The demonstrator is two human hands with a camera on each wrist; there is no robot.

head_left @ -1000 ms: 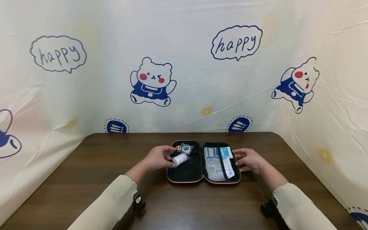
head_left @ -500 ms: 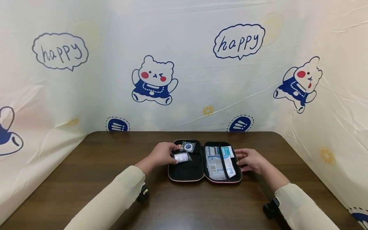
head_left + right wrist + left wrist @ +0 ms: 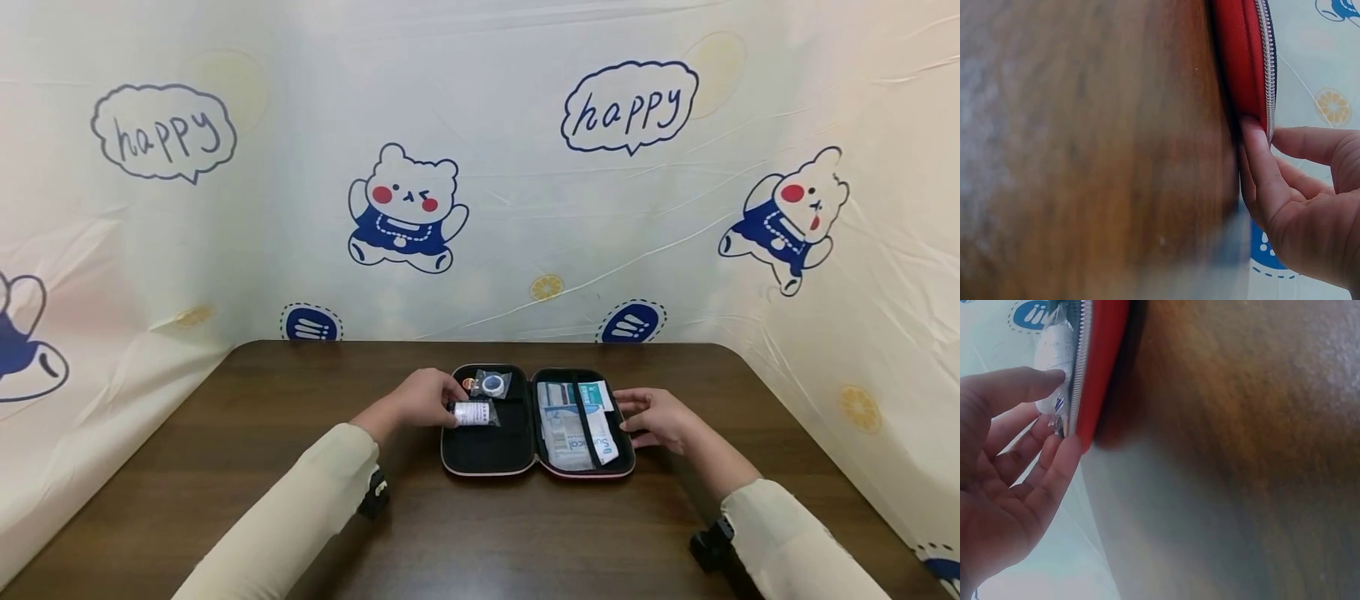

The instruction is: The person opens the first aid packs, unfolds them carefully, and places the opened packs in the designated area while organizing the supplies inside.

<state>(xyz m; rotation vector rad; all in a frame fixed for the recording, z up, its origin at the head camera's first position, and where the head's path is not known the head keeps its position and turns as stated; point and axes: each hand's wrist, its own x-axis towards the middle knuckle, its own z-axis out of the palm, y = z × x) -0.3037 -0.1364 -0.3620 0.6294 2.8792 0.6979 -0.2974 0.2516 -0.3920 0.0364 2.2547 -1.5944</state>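
Observation:
A zip-up first-aid case lies unfolded on the table, red outside and black inside. At its left half, my left hand pinches a white bandage roll in clear plastic wrap. In the left wrist view the thumb presses the wrapped roll while other fingertips reach the case's zipped edge. My right hand grips the outer edge of the right half. The right wrist view shows thumb and fingers either side of the red zipped rim.
Behind the bandage roll, a bagged white tape roll lies in the left half. Flat packets, one printed in blue, sit under a black strap in the right half. A patterned curtain hangs behind the brown table.
The bandage roll has turned from slanted to nearly level, still in my left hand. That hand has shifted slightly right and back. My right hand keeps its hold on the case.

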